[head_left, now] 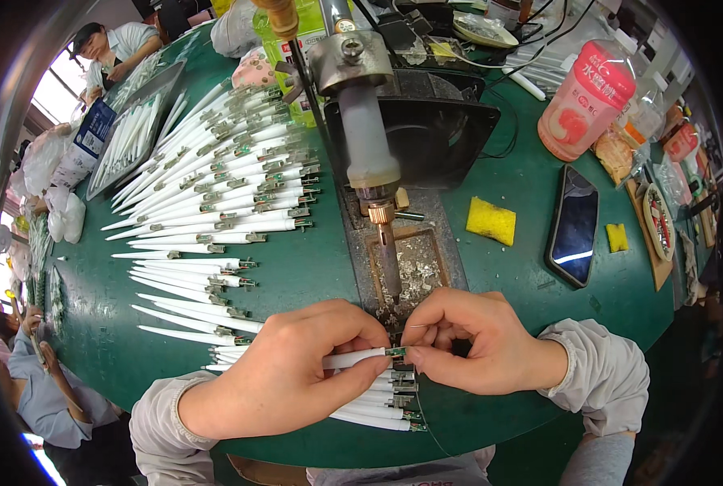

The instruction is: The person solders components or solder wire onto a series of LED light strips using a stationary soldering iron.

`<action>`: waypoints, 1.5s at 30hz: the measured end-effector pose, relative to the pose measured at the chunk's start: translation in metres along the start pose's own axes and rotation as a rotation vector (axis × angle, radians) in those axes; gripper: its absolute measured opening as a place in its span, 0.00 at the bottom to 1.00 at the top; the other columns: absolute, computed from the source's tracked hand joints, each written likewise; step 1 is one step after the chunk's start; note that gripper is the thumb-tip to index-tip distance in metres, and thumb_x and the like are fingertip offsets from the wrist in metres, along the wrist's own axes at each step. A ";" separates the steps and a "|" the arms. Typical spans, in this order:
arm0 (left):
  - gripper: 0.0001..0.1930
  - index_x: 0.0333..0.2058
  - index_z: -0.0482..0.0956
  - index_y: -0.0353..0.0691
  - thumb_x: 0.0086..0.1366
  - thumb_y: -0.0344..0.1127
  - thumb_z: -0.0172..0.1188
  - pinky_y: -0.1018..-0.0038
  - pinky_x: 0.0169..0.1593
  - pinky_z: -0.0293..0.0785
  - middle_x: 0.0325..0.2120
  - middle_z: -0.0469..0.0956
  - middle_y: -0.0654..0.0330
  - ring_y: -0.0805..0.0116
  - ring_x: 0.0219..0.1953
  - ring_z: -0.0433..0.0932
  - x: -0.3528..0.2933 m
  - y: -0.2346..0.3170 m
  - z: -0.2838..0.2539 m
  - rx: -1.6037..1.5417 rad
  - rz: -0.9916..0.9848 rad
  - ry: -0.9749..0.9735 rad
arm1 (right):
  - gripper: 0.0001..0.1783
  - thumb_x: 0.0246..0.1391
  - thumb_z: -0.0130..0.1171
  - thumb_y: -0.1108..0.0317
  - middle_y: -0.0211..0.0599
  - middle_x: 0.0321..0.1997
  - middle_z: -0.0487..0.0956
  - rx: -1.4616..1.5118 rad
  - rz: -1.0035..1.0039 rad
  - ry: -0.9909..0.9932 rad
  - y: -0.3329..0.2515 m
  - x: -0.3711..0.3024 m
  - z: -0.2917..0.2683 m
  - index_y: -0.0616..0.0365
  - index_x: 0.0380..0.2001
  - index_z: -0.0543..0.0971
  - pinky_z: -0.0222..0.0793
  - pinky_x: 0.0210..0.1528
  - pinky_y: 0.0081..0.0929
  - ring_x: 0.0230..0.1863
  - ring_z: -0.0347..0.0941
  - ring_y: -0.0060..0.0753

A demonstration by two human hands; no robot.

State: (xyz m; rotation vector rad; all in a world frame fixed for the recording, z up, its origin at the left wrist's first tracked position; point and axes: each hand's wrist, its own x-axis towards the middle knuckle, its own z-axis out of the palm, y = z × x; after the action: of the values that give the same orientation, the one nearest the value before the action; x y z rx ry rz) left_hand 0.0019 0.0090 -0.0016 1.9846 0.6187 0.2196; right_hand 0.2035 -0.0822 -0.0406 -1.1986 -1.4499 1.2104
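Note:
Between the thumb and fingers of my left hand [284, 368] lies a white pen-shaped stick [352, 358], its small green circuit board [395, 351] pointing right. My right hand [487, 340] is pinched close to that board, with a thin wire [417, 326] showing at its fingers. Whether the fingertips touch the board, I cannot tell. Just above and between both hands, a soldering iron [388, 259] points down from its clamp. More white sticks with boards [378, 411] lie beneath my hands.
Rows of similar white sticks [232, 202] spread across the left of the green table [297, 271]. Behind the iron sits a black hood [434, 130]. At right are a yellow sponge [491, 221], a phone [573, 227] and a pink bottle [587, 101]. Other people sit at far left.

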 end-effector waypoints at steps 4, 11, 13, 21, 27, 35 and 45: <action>0.07 0.34 0.79 0.36 0.56 0.28 0.64 0.79 0.31 0.71 0.29 0.77 0.58 0.72 0.28 0.76 -0.001 -0.001 0.003 -0.037 -0.020 0.022 | 0.08 0.49 0.61 0.73 0.26 0.22 0.75 -0.013 -0.009 -0.006 -0.001 0.001 0.000 0.59 0.33 0.74 0.63 0.19 0.15 0.18 0.68 0.13; 0.07 0.34 0.79 0.35 0.55 0.28 0.64 0.79 0.30 0.70 0.29 0.77 0.60 0.72 0.28 0.75 -0.001 -0.005 0.005 0.001 0.059 0.035 | 0.08 0.48 0.62 0.75 0.27 0.23 0.75 -0.038 0.010 -0.041 -0.004 0.002 -0.003 0.60 0.33 0.74 0.63 0.21 0.14 0.21 0.69 0.13; 0.07 0.33 0.79 0.35 0.55 0.27 0.64 0.79 0.30 0.70 0.28 0.77 0.60 0.73 0.28 0.75 -0.001 -0.005 0.006 -0.005 0.055 0.032 | 0.08 0.48 0.62 0.77 0.29 0.26 0.77 -0.038 0.030 -0.061 -0.006 0.002 -0.003 0.62 0.32 0.74 0.65 0.23 0.13 0.25 0.72 0.13; 0.05 0.33 0.78 0.34 0.56 0.26 0.62 0.82 0.27 0.68 0.28 0.76 0.60 0.78 0.29 0.74 -0.003 -0.002 0.006 -0.109 -0.056 0.032 | 0.12 0.47 0.63 0.77 0.30 0.29 0.75 -0.039 0.047 -0.081 -0.007 0.002 -0.003 0.63 0.36 0.72 0.64 0.24 0.13 0.27 0.71 0.14; 0.05 0.35 0.77 0.32 0.59 0.25 0.60 0.81 0.33 0.72 0.30 0.76 0.61 0.77 0.33 0.75 -0.003 -0.001 0.004 -0.148 -0.110 -0.008 | 0.11 0.48 0.62 0.79 0.30 0.30 0.75 -0.034 0.041 -0.079 -0.007 0.002 -0.003 0.63 0.35 0.73 0.64 0.23 0.13 0.27 0.70 0.14; 0.05 0.36 0.76 0.31 0.60 0.23 0.59 0.80 0.38 0.73 0.32 0.75 0.60 0.76 0.36 0.75 -0.002 -0.001 0.003 -0.270 -0.172 -0.048 | 0.10 0.49 0.61 0.76 0.27 0.27 0.74 0.055 0.019 -0.043 0.002 0.002 -0.001 0.61 0.35 0.73 0.62 0.22 0.13 0.24 0.69 0.12; 0.05 0.32 0.77 0.32 0.55 0.23 0.61 0.77 0.32 0.70 0.29 0.75 0.58 0.71 0.31 0.75 0.000 -0.004 0.007 -0.128 -0.024 0.057 | 0.09 0.51 0.60 0.74 0.23 0.22 0.73 0.131 0.045 0.006 0.003 0.004 0.004 0.60 0.35 0.73 0.60 0.20 0.12 0.21 0.67 0.09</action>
State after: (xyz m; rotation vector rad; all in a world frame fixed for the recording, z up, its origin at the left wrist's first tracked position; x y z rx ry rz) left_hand 0.0031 0.0053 -0.0088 1.8522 0.6481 0.2950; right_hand 0.1990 -0.0786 -0.0437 -1.1499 -1.3243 1.3100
